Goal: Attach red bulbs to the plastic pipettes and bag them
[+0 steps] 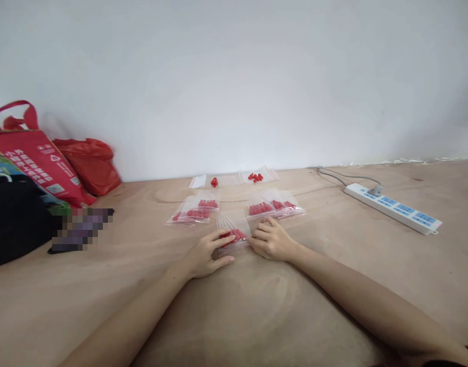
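Note:
A clear zip-lock bag lies flat on the table between my hands, its zip edge toward me. Inside it are several thin white sticks with red tips, fanned out. The fingers of my left hand rest over the bag's left part, with the thumb stretched apart on the table side. My right hand is closed at the bag's right edge, fingers curled together and the fingertips partly hidden. Just beyond lie more filled bags: a left group and a right group, each holding red-tipped sticks.
Farther back, near the wall, are loose red pieces, another red piece and clear packaging. A white power strip with a plugged cable lies right. Leftward stand a red bag, a red plastic bag, a black item and a blurred-out object.

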Available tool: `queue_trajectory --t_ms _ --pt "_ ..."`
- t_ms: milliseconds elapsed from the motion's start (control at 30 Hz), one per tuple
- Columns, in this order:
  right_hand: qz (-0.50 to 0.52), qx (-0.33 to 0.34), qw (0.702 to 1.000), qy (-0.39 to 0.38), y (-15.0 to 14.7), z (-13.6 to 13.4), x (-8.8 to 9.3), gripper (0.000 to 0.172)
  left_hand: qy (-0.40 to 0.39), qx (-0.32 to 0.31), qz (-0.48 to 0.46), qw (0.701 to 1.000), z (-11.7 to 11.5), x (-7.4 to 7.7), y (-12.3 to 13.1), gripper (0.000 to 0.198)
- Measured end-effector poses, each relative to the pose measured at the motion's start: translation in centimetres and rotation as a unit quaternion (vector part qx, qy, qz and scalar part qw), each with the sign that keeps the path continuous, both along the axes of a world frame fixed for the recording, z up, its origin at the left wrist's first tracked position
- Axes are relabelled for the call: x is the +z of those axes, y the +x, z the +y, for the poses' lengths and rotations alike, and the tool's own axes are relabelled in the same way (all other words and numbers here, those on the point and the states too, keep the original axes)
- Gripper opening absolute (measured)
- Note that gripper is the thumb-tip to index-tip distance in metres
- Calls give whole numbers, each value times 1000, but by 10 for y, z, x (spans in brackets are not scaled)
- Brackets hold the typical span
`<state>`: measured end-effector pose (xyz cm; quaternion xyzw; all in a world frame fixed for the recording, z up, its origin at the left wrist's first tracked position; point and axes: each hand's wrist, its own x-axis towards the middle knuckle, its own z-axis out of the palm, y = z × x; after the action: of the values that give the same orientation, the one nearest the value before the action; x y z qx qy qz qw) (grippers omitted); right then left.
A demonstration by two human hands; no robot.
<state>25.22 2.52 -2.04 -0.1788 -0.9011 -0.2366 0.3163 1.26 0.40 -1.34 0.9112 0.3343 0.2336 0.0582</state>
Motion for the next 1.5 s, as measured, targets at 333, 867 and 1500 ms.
queue_trajectory --t_ms 333,867,1500 --pt "10 -44 998 37 -1 4 -8 20 29 3 -28 999 5 3 8 33" --pt "52 -29 998 28 -5 4 -4 20 317 -23 16 948 10 -3 29 15" --pt "62 -37 997 3 -14 -2 0 21 348 -13 49 936 6 -1 36 17"
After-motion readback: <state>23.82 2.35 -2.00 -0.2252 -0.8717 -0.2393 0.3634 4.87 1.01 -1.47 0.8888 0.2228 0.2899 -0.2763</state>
